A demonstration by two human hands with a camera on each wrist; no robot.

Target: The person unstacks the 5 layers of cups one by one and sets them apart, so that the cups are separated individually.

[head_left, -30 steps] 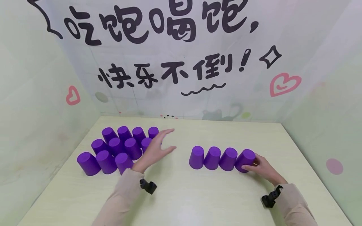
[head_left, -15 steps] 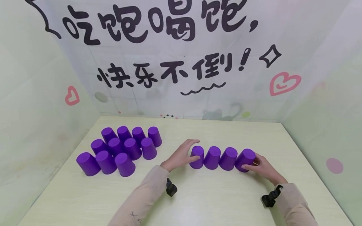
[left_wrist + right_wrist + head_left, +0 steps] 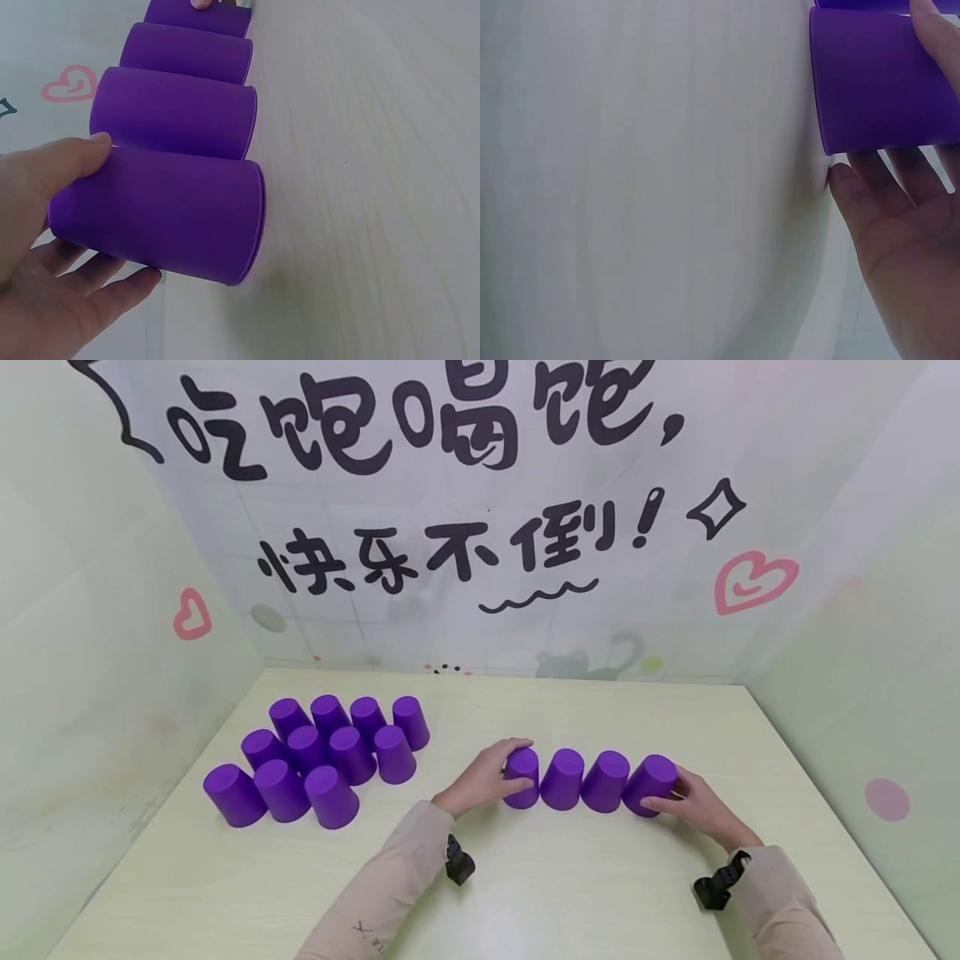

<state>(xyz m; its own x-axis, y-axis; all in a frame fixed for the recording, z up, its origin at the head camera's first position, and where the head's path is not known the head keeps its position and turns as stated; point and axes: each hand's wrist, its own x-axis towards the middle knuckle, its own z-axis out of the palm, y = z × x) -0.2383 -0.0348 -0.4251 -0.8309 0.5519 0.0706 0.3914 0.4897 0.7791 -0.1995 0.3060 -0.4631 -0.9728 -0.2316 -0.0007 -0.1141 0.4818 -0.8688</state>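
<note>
Several purple cups stand upside down in a side-by-side row on the right half of the table. At the row's left end my left hand (image 3: 478,781) grips the leftmost cup (image 3: 523,766), thumb on the near side and fingers round the far side. In the left wrist view that cup (image 3: 161,210) lies between thumb and fingers. My right hand (image 3: 703,812) holds the rightmost cup (image 3: 649,777), its thumb across the front; the right wrist view shows fingers beneath this cup (image 3: 885,82). Between them stand two more cups, one left (image 3: 562,781) and one right (image 3: 606,783).
On the left of the table (image 3: 480,893), several more upside-down purple cups (image 3: 283,793) stand in three staggered rows. A printed backdrop (image 3: 450,635) rises behind the table's far edge, with side panels at left and right.
My left hand has moved right from beside the left group to the row's leftmost cup and closed round it. The right hand stays on the rightmost cup.
</note>
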